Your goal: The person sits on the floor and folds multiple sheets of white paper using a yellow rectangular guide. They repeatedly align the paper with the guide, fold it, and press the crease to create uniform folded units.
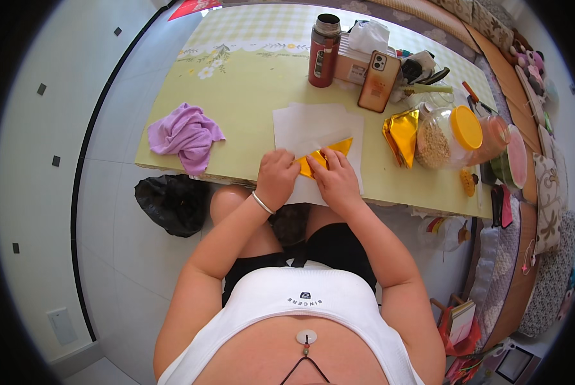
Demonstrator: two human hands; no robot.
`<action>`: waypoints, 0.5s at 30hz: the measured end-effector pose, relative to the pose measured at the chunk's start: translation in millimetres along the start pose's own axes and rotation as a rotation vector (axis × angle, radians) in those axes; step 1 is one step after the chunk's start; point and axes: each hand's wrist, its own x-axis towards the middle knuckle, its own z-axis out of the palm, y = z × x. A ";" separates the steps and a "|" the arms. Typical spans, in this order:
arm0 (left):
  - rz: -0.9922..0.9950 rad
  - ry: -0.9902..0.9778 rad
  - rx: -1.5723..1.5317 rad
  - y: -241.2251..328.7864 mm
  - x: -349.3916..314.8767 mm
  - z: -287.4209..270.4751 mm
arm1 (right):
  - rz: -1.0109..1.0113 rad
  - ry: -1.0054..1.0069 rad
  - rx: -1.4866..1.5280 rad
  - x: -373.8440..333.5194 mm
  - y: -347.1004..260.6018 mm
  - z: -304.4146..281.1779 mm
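Observation:
A folded sheet of gold foil paper [343, 147] lies slantwise on a stack of white paper [298, 120] at the table's near edge. My left hand [279, 173], a silver bangle on its wrist, is closed with its curled fingertips on the foil's left end. My right hand [336, 181] holds the foil down, its thumb and fingers pressed onto the middle of the fold. Both hands cover part of the foil, so its full outline is hidden. To the right stand several folded gold foil pieces [402, 136], leaning together.
A lilac cloth [186, 137] lies crumpled at the table's left. At the back stand a red flask [325, 51], a tissue box [351, 61] and an upright phone [378, 81]. A yellow-lidded jar [435, 142] and a cut watermelon [516, 157] sit to the right. A black bag [172, 204] is below the table's left edge.

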 end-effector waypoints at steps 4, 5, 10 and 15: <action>0.067 -0.058 0.051 1.4 -15.7 -7.5 | 0.004 -0.014 -0.010 -1.5 2.1 1.6; 0.014 -0.066 0.021 4.1 -16.5 -8.4 | 0.002 -0.016 -0.020 -1.9 2.6 1.8; -0.170 -0.096 0.024 13.1 11.2 -8.4 | 0.033 0.000 0.029 -0.6 3.6 2.0; -0.303 -0.010 -0.007 7.7 28.7 8.9 | 0.198 -0.076 0.012 17.6 28.8 -9.2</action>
